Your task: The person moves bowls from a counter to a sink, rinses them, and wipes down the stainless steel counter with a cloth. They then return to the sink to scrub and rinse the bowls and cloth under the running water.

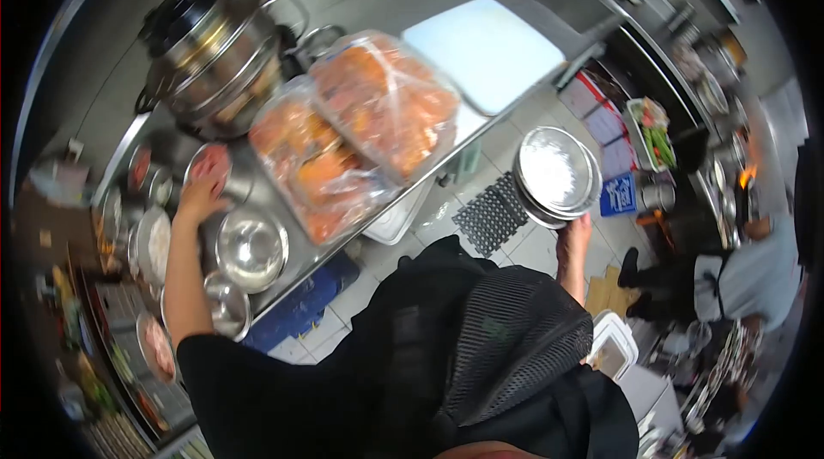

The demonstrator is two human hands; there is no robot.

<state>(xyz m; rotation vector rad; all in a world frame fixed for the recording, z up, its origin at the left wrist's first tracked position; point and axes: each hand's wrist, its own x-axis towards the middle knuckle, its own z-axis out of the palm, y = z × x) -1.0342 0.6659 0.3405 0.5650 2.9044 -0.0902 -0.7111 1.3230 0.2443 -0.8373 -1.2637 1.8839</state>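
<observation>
My left hand (201,200) reaches over the steel counter, fingers apart, right at the near rim of a metal bowl of red meat (209,162). Beside that hand a shiny steel bowl (251,248) sits with nothing in it, and another steel bowl (227,304) is nearer my arm. Out to the right, my right hand (574,240) grips a stack of round metal bowls (558,174) by its lower edge, above the tiled floor. Two large clear bags of orange food pieces (386,103) (318,163) lie on the counter between my hands.
A large steel pot (219,56) stands at the counter's back left, and a white cutting board (485,56) lies at its right. A black mat (491,217) is on the floor. Another person (742,274) stands at the right near a flame (748,174).
</observation>
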